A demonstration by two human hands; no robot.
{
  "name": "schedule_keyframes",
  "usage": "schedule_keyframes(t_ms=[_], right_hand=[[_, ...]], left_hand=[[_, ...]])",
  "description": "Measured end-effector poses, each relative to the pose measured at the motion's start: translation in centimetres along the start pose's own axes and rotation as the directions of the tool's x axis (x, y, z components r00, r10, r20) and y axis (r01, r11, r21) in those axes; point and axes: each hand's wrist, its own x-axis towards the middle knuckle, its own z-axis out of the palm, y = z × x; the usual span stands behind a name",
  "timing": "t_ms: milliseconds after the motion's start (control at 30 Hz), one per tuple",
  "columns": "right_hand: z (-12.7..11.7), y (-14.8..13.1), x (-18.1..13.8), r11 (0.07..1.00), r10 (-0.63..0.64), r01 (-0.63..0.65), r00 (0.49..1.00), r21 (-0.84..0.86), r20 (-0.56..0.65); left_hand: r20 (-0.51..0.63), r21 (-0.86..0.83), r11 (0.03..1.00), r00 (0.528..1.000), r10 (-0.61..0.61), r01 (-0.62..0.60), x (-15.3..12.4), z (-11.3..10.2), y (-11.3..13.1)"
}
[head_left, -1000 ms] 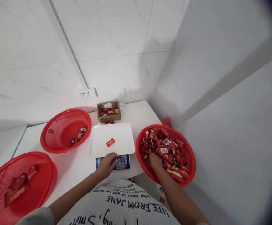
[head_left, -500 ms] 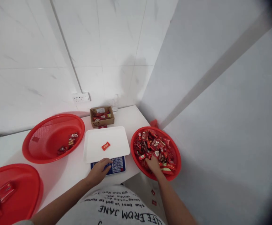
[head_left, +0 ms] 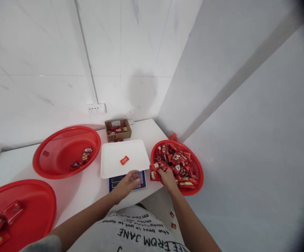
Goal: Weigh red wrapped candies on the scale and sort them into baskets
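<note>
My right hand (head_left: 167,177) grips several small red packets (head_left: 155,172) at the left rim of a red plastic basket (head_left: 199,167). That basket is heaped with red snack packets (head_left: 179,159). My left hand (head_left: 128,182) hovers over or rests on the blue keypad of a digital scale (head_left: 114,182), fingers apart and holding nothing; I cannot tell if it touches the keys. On the scale sits a white tray (head_left: 138,150) with one small red packet (head_left: 124,160) lying on it.
A cardboard box (head_left: 118,134) of red packets stands behind the tray, near the wall socket (head_left: 96,109). Two more red baskets, a far one (head_left: 54,150) and a near one (head_left: 40,206), hold a few packets. Two packets (head_left: 173,220) lie on the floor.
My right hand has come up out of the packets and moved left to the basket's rim, now with several packets in its grip. The view has shifted slightly; the left hand stays by the keypad.
</note>
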Motion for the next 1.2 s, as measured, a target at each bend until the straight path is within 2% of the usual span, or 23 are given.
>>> schedule_keyframes(t_ms=[100, 167, 267, 467, 600, 700, 867, 967, 1067, 1200], right_hand=[[3.8, -1.7, -2.6, 0.999, -0.032, 0.034, 0.983, -0.01, 0.182], [6.1, -2.2, -4.0, 0.997, -0.052, 0.063, 0.968, -0.037, 0.244], [8.6, -2.0, -5.2, 0.995, -0.087, 0.096, 0.949, -0.014, 0.303], [10.2, -1.0, -4.9, 0.978, 0.1, -0.166, 0.903, 0.126, 0.417], [10.2, -1.2, -3.8, 0.966, 0.125, -0.205, 0.904, 0.157, 0.408], [10.0, -1.3, -3.0, 0.917, 0.205, -0.327, 0.88, 0.231, 0.429], [9.9, -0.9, -1.6, 0.829, 0.307, -0.458, 0.853, 0.321, 0.422], [10.1, -0.2, -0.5, 0.786, 0.366, -0.505, 0.845, 0.356, 0.39], [10.3, 0.6, 0.8, 0.786, 0.362, -0.469, 0.877, 0.403, 0.315], [9.8, 1.9, 2.3, 0.906, 0.278, -0.31, 0.949, 0.288, 0.149]], left_hand=[[0.058, -0.259, 0.957, 0.991, -0.122, 0.133, -0.6, 0.3, 0.4], [0.071, -0.337, 0.931, 0.99, -0.123, 0.14, -1.2, -0.1, 0.3], [-0.002, -0.399, 0.91, 0.993, -0.12, 0.109, -1.9, -1.2, -0.2], [-0.106, -0.393, 0.908, 0.974, -0.201, 0.144, -2.1, -3.5, -1.2], [-0.148, -0.437, 0.89, 0.966, -0.211, 0.128, -1.5, -4.3, -1.1], [-0.186, -0.433, 0.892, 0.955, -0.23, 0.13, -0.9, -4.8, -0.9], [-0.105, -0.449, 0.867, 0.951, -0.289, 0.215, -0.2, -5.8, -0.5], [-0.167, -0.454, 0.863, 0.93, -0.328, 0.223, 0.4, -6.1, -0.3], [-0.272, -0.433, 0.88, 0.903, -0.332, 0.193, 0.9, -6.2, -0.1], [-0.339, -0.407, 0.895, 0.88, -0.333, 0.182, 1.0, -6.5, -0.1]])
